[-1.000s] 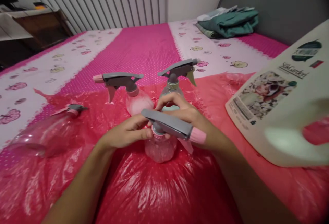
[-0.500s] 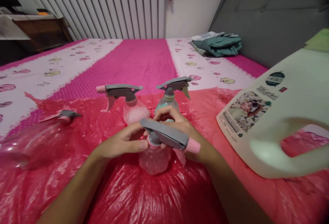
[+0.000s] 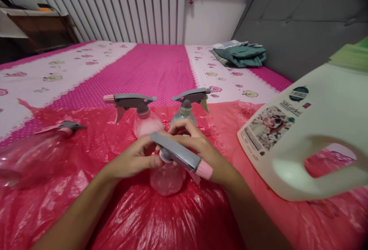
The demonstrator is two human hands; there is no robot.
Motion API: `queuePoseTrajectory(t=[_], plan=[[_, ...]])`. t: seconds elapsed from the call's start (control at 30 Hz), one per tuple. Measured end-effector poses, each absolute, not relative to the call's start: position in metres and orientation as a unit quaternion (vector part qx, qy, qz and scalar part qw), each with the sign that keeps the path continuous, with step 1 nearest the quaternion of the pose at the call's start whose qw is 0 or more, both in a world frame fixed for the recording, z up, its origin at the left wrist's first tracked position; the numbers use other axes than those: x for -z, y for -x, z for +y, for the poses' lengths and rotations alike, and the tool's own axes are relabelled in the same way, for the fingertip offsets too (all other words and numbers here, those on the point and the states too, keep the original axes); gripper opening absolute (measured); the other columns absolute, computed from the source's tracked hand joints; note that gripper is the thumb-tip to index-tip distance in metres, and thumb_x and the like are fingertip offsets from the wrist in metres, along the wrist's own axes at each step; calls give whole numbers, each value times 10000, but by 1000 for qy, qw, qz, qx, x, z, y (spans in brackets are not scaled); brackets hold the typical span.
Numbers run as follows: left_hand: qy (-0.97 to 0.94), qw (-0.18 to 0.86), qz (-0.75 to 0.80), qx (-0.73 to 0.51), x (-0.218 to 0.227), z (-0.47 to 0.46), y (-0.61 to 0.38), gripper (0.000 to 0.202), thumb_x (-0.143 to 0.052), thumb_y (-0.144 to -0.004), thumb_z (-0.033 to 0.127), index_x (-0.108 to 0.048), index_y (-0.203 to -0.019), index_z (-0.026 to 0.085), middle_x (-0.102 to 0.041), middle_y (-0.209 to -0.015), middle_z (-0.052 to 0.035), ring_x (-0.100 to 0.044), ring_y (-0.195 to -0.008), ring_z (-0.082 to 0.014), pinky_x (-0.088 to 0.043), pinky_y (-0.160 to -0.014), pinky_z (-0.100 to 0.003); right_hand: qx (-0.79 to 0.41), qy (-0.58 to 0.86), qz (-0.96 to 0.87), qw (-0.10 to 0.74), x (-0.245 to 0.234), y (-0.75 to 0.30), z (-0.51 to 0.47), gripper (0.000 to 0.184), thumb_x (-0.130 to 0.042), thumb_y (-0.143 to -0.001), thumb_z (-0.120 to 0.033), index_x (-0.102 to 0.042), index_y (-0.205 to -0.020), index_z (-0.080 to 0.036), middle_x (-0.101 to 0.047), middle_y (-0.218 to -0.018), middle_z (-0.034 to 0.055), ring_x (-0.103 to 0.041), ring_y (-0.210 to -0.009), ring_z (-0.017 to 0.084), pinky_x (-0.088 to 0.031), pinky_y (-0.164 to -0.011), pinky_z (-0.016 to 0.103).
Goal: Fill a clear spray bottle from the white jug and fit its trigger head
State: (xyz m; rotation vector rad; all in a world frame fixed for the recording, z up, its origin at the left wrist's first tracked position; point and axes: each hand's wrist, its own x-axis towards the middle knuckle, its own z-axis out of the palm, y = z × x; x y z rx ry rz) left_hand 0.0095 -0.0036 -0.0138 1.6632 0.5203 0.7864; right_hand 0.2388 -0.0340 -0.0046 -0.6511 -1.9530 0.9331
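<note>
We see both forearms reaching in low, converging. Left hand (image 3: 134, 160) pinches neck of small spray bottle (image 3: 167, 179); right hand (image 3: 201, 145) curls round grey trigger head (image 3: 178, 154) from behind. Bottle upright on red plastic sheet (image 3: 161, 219) over bed (image 3: 161, 66).

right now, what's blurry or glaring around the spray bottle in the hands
Head view: the spray bottle between the left hand and right hand is fairly sharp; the white jug at right is soft, its handle smeared; the red plastic sheet shows white glare streaks in front; the clear bottle lying at left is hazy.
</note>
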Motion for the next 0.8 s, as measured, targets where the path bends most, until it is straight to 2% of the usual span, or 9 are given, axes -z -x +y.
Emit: queuePoseTrajectory(t=[0.1, 0.27, 0.47, 0.67, 0.8], plan=[[-709, 581, 219, -335, 12, -3, -11, 398, -847, -846, 570, -780, -1029, 224, -691, -929, -13, -584, -853, -162, -459, -735, -243, -374, 263, -781, 425, 6, -239, -33, 262, -657, -1020, -274, -742, -1261, -332, -537, -1267, 47, -563, -1283, 198, -467, -1184, 443], [-703, 592, 238, -315, 8, -4, -11, 420, -835, -858, 574, -778, -1031, 195, -709, -947, -29, -601, -858, -167, -492, -760, -249, -396, 259, -766, 435, 6, -239, -33, 203, -701, -995, -368, -737, -1180, -294, -559, -1282, 52, -595, -1232, 210, -475, -1167, 458], [-733, 575, 228, -284, 2, -4, -12, 487, -732, -910, 657, -744, -898, 170, -680, -868, -33, -591, -843, -179, -482, -751, -257, -426, 248, -751, 439, 5, -240, -32, 248, -766, -942, -424, -749, -1151, -291, -563, -1269, 51, -592, -1216, 214, -466, -1165, 434], [-741, 566, 231, -277, 0, -3, -11, 473, -723, -923, 641, -770, -1000, 176, -704, -916, -42, -608, -883, -201, -486, -782, -269, -442, 240, -752, 426, 5, -240, -34, 286, -676, -1001, -457, -745, -1227, -296, -545, -1344, 67, -555, -1313, 224, -431, -1209, 428], [-728, 586, 224, -276, 0, -4, -13, 498, -734, -907, 656, -719, -887, 159, -648, -857, -18, -543, -794, -161, -444, -720, -249, -453, 236, -751, 419, 4, -241, -35, 287, -660, -1013, -453, -740, -1244, -304, -544, -1343, 63, -551, -1315, 222, -413, -1224, 431]])
